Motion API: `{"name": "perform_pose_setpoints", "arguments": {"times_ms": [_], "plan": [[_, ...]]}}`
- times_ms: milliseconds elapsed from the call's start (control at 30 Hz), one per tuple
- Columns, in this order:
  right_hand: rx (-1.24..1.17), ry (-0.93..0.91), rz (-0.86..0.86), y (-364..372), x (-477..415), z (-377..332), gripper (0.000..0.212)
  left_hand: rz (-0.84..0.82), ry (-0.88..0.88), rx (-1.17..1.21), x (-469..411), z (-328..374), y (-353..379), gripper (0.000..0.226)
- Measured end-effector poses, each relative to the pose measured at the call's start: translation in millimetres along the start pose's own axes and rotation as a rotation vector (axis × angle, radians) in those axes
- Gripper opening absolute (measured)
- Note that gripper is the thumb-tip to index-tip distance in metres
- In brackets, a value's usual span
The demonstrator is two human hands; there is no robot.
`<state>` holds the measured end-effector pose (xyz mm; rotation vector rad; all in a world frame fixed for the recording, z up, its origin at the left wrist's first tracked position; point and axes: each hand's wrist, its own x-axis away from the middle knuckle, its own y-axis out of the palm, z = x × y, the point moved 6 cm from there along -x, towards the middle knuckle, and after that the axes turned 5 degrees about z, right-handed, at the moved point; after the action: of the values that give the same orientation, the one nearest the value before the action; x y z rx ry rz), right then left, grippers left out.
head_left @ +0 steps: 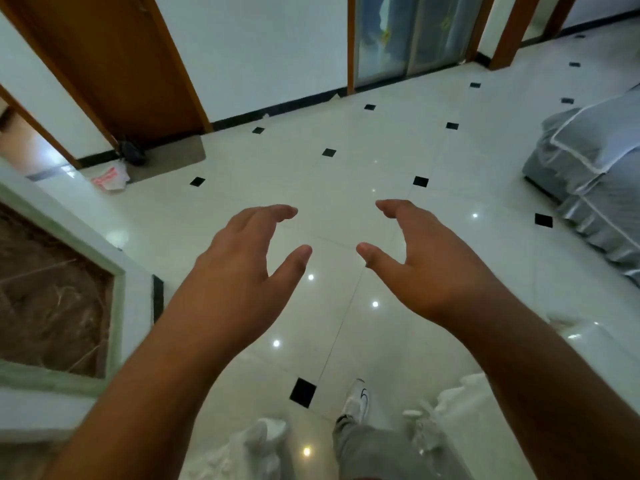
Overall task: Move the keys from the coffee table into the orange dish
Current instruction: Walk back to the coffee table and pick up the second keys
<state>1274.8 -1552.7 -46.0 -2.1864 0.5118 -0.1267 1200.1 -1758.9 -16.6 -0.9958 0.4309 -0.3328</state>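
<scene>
My left hand (242, 268) and my right hand (426, 261) are held out in front of me over a glossy white tiled floor, palms facing each other. Both have their fingers spread and curved and hold nothing. No keys, no coffee table and no orange dish appear in the head view. Below the hands I see my leg in grey trousers and a white shoe (358, 400) on the floor.
A grey covered sofa (588, 174) stands at the right. A white-framed surface with a brown marbled inset (52, 299) is at the left. A wooden door (114, 64), a mat and a plastic bag (110, 178) are at the back left; sliding glass doors (408, 32) are ahead.
</scene>
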Motion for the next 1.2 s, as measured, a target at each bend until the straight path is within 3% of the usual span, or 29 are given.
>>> {"name": "perform_pose_setpoints", "arguments": {"times_ms": [433, 800, 1000, 1200], "plan": [[0.036, 0.093, 0.145, -35, -166, 30, 0.065, -0.092, 0.183, 0.005, -184, 27, 40, 0.054], [0.141, 0.522, 0.351, -84, -192, 129, 0.065, -0.361, 0.536, 0.204, -314, 113, 139, 0.049], [0.218, 0.737, 0.542, -116, -212, 145, 0.063, -0.503, 0.767, 0.312, -386, 160, 174, 0.045], [0.254, 0.902, 0.629, -112, -227, 154, 0.064, -0.641, 0.916, 0.36, -428, 195, 215, 0.047]]}}
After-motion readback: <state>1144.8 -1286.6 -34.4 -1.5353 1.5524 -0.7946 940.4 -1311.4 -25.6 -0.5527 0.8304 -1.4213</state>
